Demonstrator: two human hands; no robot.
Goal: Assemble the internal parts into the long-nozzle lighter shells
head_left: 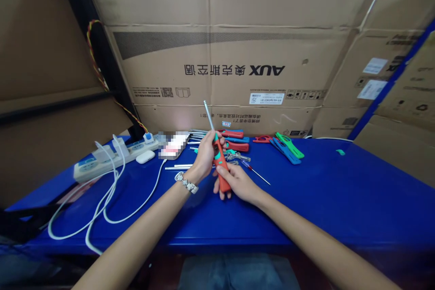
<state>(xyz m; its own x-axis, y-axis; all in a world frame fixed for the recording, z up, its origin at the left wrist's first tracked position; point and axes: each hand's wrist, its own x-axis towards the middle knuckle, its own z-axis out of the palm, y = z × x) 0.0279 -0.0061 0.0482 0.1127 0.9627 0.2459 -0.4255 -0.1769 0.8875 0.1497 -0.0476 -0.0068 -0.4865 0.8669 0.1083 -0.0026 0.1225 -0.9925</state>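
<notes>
Both my hands hold one red long-nosed gas lighter (222, 177) over the blue table. Its thin silver nozzle points up and away, and green parts show at the trigger. My left hand (205, 154) is closed round the upper part near the nozzle's base. Lower down, my right hand (238, 182) grips the red handle, thumb on top. Behind the hands lie several red and blue lighter pieces (238, 147) and silver metal tubes (183, 166), partly hidden by my left hand. A small screwdriver (255, 172) rests just right of my right hand.
Green and blue lighter shells (288, 147) lie at the back right, near a small green piece (340, 152). On the left are a power strip (115, 156), white cables (112, 190), a white earbud case (145, 157) and a phone (174, 146). Cardboard walls (217, 54) enclose the table.
</notes>
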